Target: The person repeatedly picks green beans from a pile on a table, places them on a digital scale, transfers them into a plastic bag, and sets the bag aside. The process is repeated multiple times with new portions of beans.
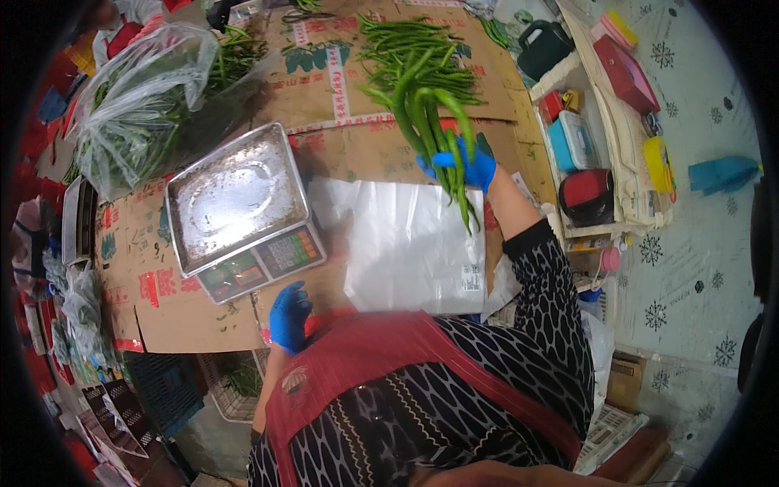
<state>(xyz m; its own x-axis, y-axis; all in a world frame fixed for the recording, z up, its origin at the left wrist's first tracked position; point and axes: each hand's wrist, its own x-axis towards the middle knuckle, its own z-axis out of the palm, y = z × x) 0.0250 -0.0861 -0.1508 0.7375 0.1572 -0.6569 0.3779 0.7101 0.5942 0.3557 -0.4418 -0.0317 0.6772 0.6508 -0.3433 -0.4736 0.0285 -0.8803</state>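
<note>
My right hand [465, 163], in a blue glove, grips a bunch of long green chili peppers [429, 119] by one end. Their tips hang over a flat clear plastic bag [414, 249] that bears a printed label. My left hand [289, 316], gloved in blue too, holds nothing and hovers by the table's near edge with its fingers slightly curled. Just beyond it stands a digital scale [292, 249] with a bare steel pan [237, 198]. Behind the held bunch lies a pile of green chili peppers [414, 39] on cardboard.
A big clear bag of green vegetables [143, 112] sits at the far left, near another person [125, 27]. Printed cardboard [182, 322] covers the table. Along the right side, a shelf holds a blue box [572, 143] and a dark green jug [543, 49]. Below the table is a crate [228, 395].
</note>
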